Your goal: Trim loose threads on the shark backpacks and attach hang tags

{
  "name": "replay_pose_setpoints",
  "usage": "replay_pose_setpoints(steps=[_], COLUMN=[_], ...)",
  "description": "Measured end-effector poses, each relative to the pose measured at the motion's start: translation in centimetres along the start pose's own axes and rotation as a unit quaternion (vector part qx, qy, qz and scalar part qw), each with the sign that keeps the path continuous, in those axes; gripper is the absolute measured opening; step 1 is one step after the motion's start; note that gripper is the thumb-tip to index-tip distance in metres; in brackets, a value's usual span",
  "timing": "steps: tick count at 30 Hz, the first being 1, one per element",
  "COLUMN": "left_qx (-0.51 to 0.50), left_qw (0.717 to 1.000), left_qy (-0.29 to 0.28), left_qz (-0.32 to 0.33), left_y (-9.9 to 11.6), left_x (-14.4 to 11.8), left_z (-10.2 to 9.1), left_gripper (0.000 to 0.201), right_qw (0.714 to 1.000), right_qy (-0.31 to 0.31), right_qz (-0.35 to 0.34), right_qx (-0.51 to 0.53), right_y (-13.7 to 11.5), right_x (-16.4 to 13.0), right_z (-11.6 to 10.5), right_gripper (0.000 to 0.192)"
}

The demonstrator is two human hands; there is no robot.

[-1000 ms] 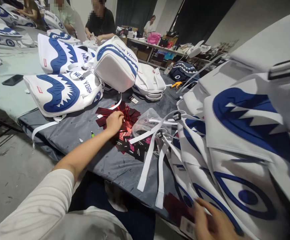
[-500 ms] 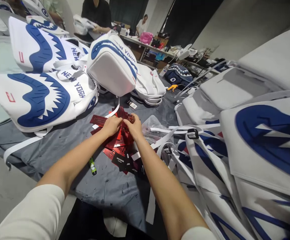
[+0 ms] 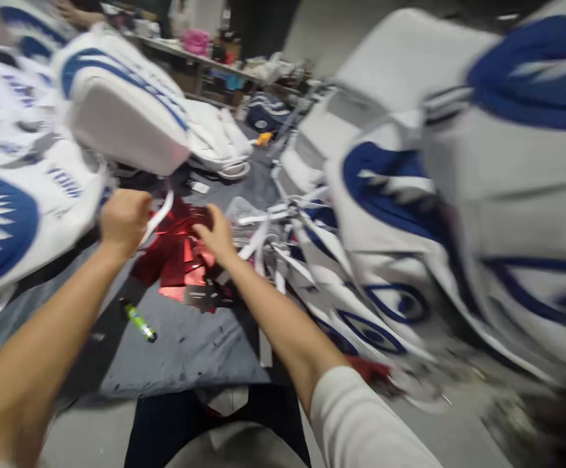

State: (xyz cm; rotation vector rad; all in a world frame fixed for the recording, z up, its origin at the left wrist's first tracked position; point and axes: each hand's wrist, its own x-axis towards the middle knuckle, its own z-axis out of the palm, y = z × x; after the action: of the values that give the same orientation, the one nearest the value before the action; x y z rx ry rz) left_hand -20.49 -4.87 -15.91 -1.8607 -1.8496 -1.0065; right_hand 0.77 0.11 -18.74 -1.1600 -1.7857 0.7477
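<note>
At table centre: both hands over the red tags point(image 3: 175, 260).
Left hand point(image 3: 124, 218) pinches a white strap point(image 3: 162, 213); right hand point(image 3: 217, 237), at 3 o'clock, presses tags, finger spread unclear. Likely risk: tugging scatters loose tags.

Single head-worn view, close, blurred, facing forward and down onto grey table point(image 3: 190, 351), forearms entering from 6 o'clock
</note>
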Motion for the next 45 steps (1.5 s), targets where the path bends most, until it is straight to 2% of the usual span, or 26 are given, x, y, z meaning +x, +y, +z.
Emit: replay_pose_setpoints(steps=[2, 4, 6, 8, 10, 13, 16, 19, 22, 26, 29, 32, 35, 38, 42, 45], left_qx=[-0.054, -0.116, -0.181, -0.254, -0.33, -0.406, -0.422, -0.409, -0.381, -0.356, -0.342, -0.329, -0.318, -0.306, -0.28, -0.28], left_qw=[0.997, 0.988, 0.975, 0.955, 0.924, 0.875, 0.85, 0.838, 0.843, 0.864, 0.879, 0.89, 0.901, 0.906, 0.907, 0.907], left_qy=[0.046, 0.074, 0.076, 0.063, 0.029, -0.075, -0.186, -0.265, -0.298, -0.283, -0.262, -0.252, -0.237, -0.233, -0.247, -0.242], left_qz=[0.03, 0.065, 0.101, 0.141, 0.191, 0.253, 0.256, 0.244, 0.236, 0.218, 0.205, 0.19, 0.177, 0.175, 0.194, 0.201], left_y=[2.4, 5.7, 9.9, 14.9, 19.9, 26.8, 32.2, 36.5, 39.7, 41.9, 42.2, 41.9, 41.6, 41.5, 41.6, 41.6], left_x=[0.4, 0.4, -0.3, -1.8, -3.6, -6.5, -9.2, -11.2, -12.0, -11.8, -11.5, -11.3, -11.1, -10.8, -10.4, -10.2], left_z=[-2.1, -4.1, -5.8, -7.1, -7.4, -6.5, -5.2, -4.4, -4.2, -3.7, -3.2, -2.9, -2.8, -3.0, -2.9, -2.4], left_gripper=[0.028, 0.028, 0.028, 0.024, 0.017, 0.013, 0.015, 0.016, 0.017, 0.017, 0.016, 0.015, 0.015, 0.015, 0.016, 0.014], right_qw=[0.998, 0.995, 0.995, 0.992, 0.975, 0.913, 0.868, 0.846, 0.835, 0.839, 0.865, 0.894, 0.91, 0.912, 0.914, 0.931], right_qy=[-0.014, -0.022, 0.009, 0.082, 0.201, 0.38, 0.464, 0.505, 0.525, 0.518, 0.476, 0.423, 0.371, 0.334, 0.373, 0.347], right_qz=[-0.061, -0.097, -0.094, -0.072, -0.014, 0.083, 0.129, 0.131, 0.11, 0.077, 0.048, 0.036, 0.074, 0.128, 0.128, 0.112], right_qx=[0.011, -0.006, -0.037, -0.067, -0.092, -0.124, -0.12, -0.11, -0.123, -0.148, -0.15, -0.144, -0.171, -0.2, -0.096, 0.011], right_y=[-0.5, -0.9, -1.0, -0.8, 0.1, 2.3, 4.2, 5.3, 5.6, 5.4, 5.1, 4.6, 3.6, 2.8, 2.7, 2.8], right_x=[-3.8, -8.6, -14.2, -19.8, -24.5, -29.3, -31.5, -31.7, -30.7, -30.4, -31.1, -31.0, -29.3, -27.1, -25.7, -26.1], right_z=[-2.6, -6.2, -10.9, -16.3, -22.0, -29.4, -34.5, -37.4, -39.2, -39.9, -39.2, -38.1, -37.1, -36.3, -35.7, -35.5], right_gripper=[0.043, 0.033, 0.027, 0.021, 0.02, 0.027, 0.038, 0.047, 0.05, 0.037, 0.029, 0.029, 0.028, 0.025, 0.023, 0.023])
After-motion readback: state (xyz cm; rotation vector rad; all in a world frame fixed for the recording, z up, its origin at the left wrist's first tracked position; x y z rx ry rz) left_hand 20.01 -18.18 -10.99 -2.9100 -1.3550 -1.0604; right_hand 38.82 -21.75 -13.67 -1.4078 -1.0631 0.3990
